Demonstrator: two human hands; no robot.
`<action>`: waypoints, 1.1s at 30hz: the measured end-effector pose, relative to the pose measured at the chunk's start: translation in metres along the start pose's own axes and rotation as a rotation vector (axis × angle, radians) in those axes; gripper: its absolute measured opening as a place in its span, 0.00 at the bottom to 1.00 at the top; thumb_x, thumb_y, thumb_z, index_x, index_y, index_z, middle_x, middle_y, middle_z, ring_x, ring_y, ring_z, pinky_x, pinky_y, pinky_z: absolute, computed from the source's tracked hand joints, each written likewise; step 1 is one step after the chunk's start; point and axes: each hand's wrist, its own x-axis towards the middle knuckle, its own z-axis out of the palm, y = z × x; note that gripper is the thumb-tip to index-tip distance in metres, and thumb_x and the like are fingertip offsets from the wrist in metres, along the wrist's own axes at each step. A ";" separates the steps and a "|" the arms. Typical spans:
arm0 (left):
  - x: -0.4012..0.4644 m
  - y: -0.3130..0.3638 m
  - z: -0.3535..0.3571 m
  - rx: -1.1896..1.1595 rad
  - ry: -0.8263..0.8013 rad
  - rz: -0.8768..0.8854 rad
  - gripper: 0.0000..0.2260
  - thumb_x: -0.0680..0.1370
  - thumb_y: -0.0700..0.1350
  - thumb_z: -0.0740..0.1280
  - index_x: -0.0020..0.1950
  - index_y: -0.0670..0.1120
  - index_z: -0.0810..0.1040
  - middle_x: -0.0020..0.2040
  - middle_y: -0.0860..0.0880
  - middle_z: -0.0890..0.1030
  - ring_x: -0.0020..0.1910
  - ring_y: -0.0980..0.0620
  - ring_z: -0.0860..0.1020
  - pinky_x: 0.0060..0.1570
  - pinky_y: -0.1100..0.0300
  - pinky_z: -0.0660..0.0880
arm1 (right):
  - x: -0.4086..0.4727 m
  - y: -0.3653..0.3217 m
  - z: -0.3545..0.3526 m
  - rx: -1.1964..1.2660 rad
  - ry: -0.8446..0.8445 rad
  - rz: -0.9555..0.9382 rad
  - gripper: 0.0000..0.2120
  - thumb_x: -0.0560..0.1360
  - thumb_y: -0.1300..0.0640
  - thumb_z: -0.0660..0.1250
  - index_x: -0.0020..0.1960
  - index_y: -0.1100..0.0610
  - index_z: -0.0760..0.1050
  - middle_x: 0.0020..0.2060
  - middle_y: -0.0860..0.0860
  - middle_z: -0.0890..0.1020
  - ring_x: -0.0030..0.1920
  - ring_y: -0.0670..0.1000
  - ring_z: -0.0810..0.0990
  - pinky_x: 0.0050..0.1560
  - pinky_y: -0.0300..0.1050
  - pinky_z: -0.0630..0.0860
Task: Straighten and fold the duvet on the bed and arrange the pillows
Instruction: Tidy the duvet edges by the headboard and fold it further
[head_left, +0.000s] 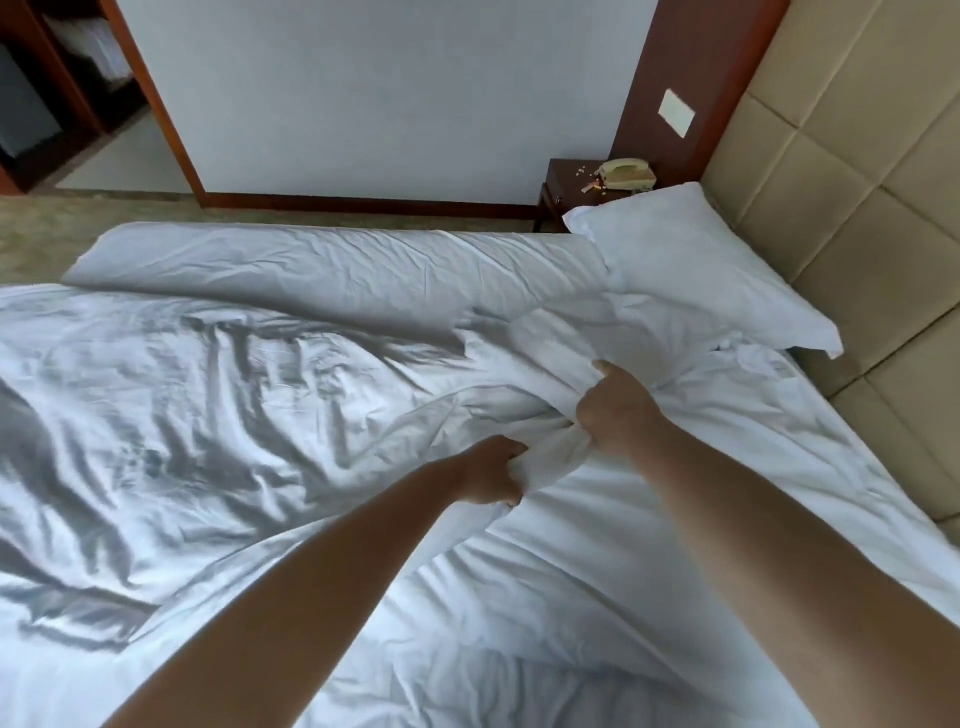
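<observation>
A white, creased duvet (218, 395) lies spread over the bed, with a long fold along its far edge. Near the bed's middle, my left hand (491, 470) grips a bunched ridge of the duvet's edge. Just beyond it, my right hand (615, 410) grips the same bunched cloth, thumb pointing up. The two hands are close together. One white pillow (696, 260) lies at the far right against the headboard, its near corner partly over the duvet's fold.
A padded beige headboard (852, 171) runs along the right. A dark bedside table (566, 182) with a telephone (626, 174) stands beyond the pillow. White sheet (649, 530) shows under my right arm. Carpet and an open wardrobe lie at the far left.
</observation>
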 end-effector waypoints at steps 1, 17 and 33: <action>-0.004 0.003 0.001 -0.010 0.017 0.023 0.25 0.70 0.37 0.72 0.67 0.40 0.72 0.63 0.41 0.76 0.62 0.43 0.73 0.48 0.63 0.68 | -0.016 0.000 0.000 0.062 -0.018 0.051 0.13 0.78 0.58 0.56 0.55 0.52 0.78 0.51 0.48 0.82 0.55 0.50 0.79 0.69 0.45 0.60; -0.035 0.004 0.092 0.020 -0.215 -0.328 0.27 0.75 0.35 0.65 0.72 0.49 0.66 0.67 0.43 0.69 0.57 0.45 0.74 0.47 0.56 0.76 | -0.104 -0.069 0.081 0.609 -0.390 0.133 0.26 0.78 0.58 0.57 0.75 0.54 0.59 0.70 0.53 0.68 0.67 0.55 0.70 0.63 0.48 0.69; 0.030 0.103 0.116 -0.198 0.317 -0.592 0.28 0.79 0.41 0.59 0.77 0.42 0.55 0.72 0.40 0.67 0.68 0.43 0.70 0.66 0.53 0.69 | -0.084 0.038 0.145 0.534 0.270 -0.120 0.30 0.78 0.58 0.59 0.77 0.51 0.53 0.77 0.52 0.52 0.76 0.53 0.51 0.75 0.50 0.51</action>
